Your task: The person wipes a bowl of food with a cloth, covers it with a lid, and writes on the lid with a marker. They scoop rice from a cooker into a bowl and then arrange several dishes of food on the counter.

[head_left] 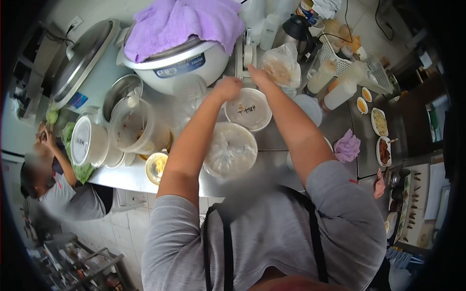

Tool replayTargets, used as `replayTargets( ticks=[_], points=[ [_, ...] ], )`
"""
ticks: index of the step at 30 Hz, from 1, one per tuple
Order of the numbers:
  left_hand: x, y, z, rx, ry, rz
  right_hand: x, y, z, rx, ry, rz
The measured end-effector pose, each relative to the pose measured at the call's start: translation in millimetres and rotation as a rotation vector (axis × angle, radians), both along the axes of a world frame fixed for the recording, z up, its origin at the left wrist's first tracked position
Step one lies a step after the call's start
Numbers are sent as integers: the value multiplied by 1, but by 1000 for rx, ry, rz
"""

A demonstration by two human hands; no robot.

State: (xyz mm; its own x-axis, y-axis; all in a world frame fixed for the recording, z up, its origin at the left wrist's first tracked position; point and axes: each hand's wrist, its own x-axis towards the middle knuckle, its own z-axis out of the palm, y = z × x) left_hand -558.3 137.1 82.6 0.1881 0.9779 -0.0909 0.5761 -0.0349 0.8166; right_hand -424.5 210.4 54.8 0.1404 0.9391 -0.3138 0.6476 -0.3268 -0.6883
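Note:
My left hand (229, 89) is curled closed just behind a round white tub with a hand-lettered lid (248, 110). What its fingers hold, if anything, is hidden. Close by on the right, my right hand (260, 78) has its fingers bent beside a narrow white device (247, 54); any object in them is too small to make out. Nearer my body stands a round tub covered with clear plastic (230, 150). A clear bag with brownish food (281, 68) lies just beyond my right hand.
A large rice cooker (189, 68) under a purple towel (182, 24) stands at the back. Squeeze bottles (340, 93) and a white basket (357, 60) are on the right. Clear and white tubs (92, 140) crowd the left. Another person (73, 194) works at far left.

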Motion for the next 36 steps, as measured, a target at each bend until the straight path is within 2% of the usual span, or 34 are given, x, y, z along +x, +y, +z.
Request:
replayTargets(
  ticks=[2, 4, 6, 7, 9, 10, 12, 13, 14, 16, 17, 19, 22, 26, 29, 32, 36],
  points=[
    [2, 24, -18, -10, 173, -128, -3, 16, -23, 27, 60, 6],
    [5, 38, -23, 35, 297, -295, -4, 15, -16, 63, 154, 28],
    [7, 45, -21, 222, 497, -446, -4, 8, -1, 105, 293, 61],
    [8, 44, -19, 316, 596, -522, -6, 8, 2, 212, 299, 38],
    [18, 39, -14, 13, 182, -263, -8, 13, 14, 437, 304, -3],
    [24, 38, -14, -137, -26, -130, -8, 3, 37, 394, 343, 26],
    [19, 46, -30, -148, -118, -213, -5, -45, 85, 302, 425, 72],
    [17, 49, -35, -152, -162, -255, 6, -67, 83, 352, 421, 154],
    [20, 48, -32, -230, -239, -159, 22, -90, 81, 405, 414, 238],
    [26, 43, -17, -383, -392, 38, 46, -152, 82, 356, 174, 315],
    [29, 42, -11, -420, -414, 94, 54, -187, 84, 495, 200, 348],
    [34, 44, -4, -499, -446, 203, 70, -238, 91, 474, 215, 440],
    [44, 42, -7, -365, -175, 235, 82, -276, 91, 457, 253, 420],
    [56, 44, -5, -317, 182, 306, 88, -274, 94, 477, 238, 422],
    [62, 47, -20, -132, 309, 408, 85, -266, 98, 483, 267, 424],
    [69, 26, -17, 198, 715, 207, 79, -265, 86, 543, 242, 431],
    [81, 16, 4, 167, 797, 342, 75, -265, 66, 631, 179, 410]
  ],
)
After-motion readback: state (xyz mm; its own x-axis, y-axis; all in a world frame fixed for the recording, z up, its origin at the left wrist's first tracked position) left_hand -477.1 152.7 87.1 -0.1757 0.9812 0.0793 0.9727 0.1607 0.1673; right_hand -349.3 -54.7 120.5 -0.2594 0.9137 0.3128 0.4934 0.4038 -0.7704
